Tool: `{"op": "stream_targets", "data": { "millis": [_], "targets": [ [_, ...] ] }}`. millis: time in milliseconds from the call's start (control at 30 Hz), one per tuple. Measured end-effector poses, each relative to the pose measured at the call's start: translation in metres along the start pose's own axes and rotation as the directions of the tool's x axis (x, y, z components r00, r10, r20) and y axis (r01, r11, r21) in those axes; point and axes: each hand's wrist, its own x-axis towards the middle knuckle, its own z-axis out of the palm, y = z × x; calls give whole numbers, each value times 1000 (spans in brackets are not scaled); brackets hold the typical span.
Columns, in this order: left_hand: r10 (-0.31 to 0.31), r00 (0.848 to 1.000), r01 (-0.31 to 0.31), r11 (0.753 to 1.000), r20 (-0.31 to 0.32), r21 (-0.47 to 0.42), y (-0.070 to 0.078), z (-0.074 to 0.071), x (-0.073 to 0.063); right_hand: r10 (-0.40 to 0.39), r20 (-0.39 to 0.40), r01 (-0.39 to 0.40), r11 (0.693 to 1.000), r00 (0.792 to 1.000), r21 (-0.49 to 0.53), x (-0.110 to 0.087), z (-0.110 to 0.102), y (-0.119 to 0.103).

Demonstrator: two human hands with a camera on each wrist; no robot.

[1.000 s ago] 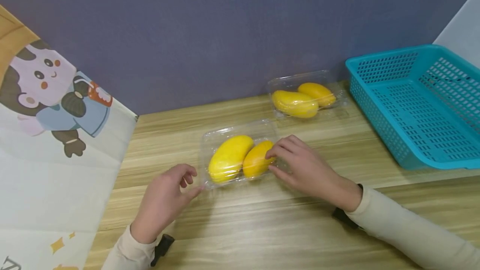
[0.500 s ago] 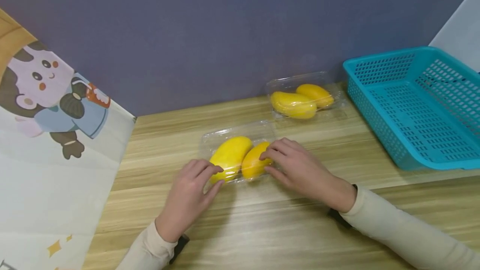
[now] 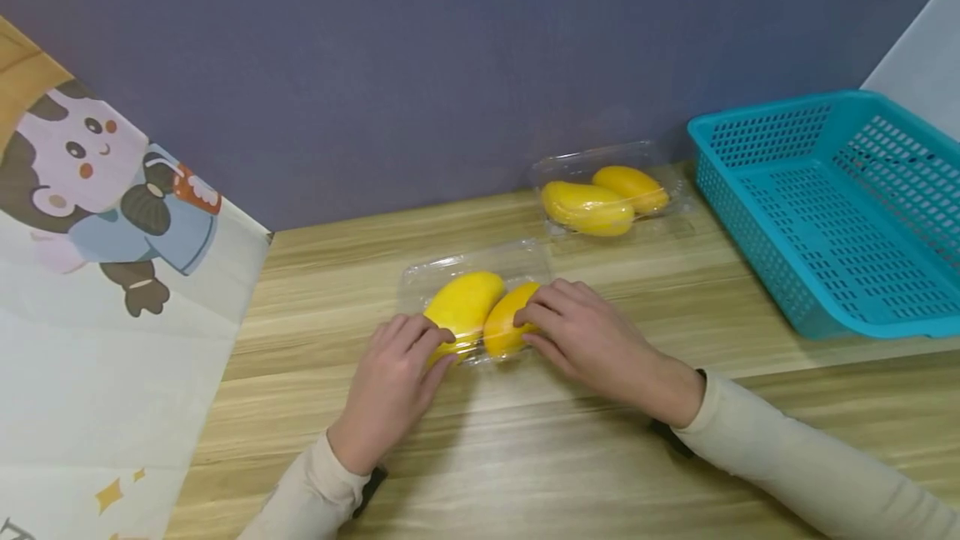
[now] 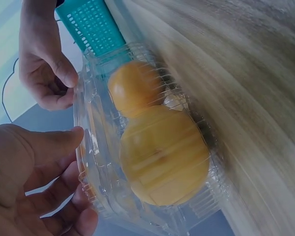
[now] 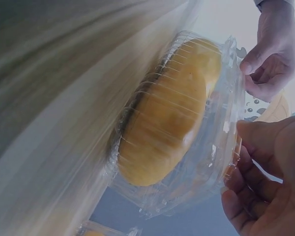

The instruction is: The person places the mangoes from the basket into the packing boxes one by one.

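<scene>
A clear plastic clamshell box (image 3: 480, 258) stands on the wooden table, with a larger yellow mango (image 3: 467, 300) and a smaller, more orange mango (image 3: 504, 325) inside. At its front left, my left hand (image 3: 390, 377) pinches the front rim, thumb at the edge and fingers bent over the top. My right hand (image 3: 600, 348) pinches the same rim farther right in the same way. In the left wrist view the larger mango (image 4: 162, 152) shows through the ribbed wall. Seen from the right wrist, a mango (image 5: 162, 118) fills the near end. The right fingertips partly hide the smaller mango.
Behind and to the right, a second clear clamshell box (image 3: 558, 163) holds two mangoes (image 3: 588, 208) against the purple back wall (image 3: 420, 82). A turquoise perforated basket (image 3: 757, 252) stands at the right. A printed cartoon panel (image 3: 82, 373) borders the left.
My left hand has moved right and forward from beside the box onto its front rim. My right hand has shifted slightly left along the rim. The box stays in place.
</scene>
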Motion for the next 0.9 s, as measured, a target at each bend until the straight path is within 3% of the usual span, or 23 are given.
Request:
{"op": "stream_targets", "data": {
  "millis": [433, 900],
  "targets": [
    [-17, 1000, 16, 997, -12, -71, -7, 4, 7, 44, 15, -44, 999, 999, 2, 8, 2, 1],
    [-76, 997, 73, 993, -30, -96, -18, 11, 19, 105, 35, -106, 994, 994, 4, 21, 10, 9]
  ]
}}
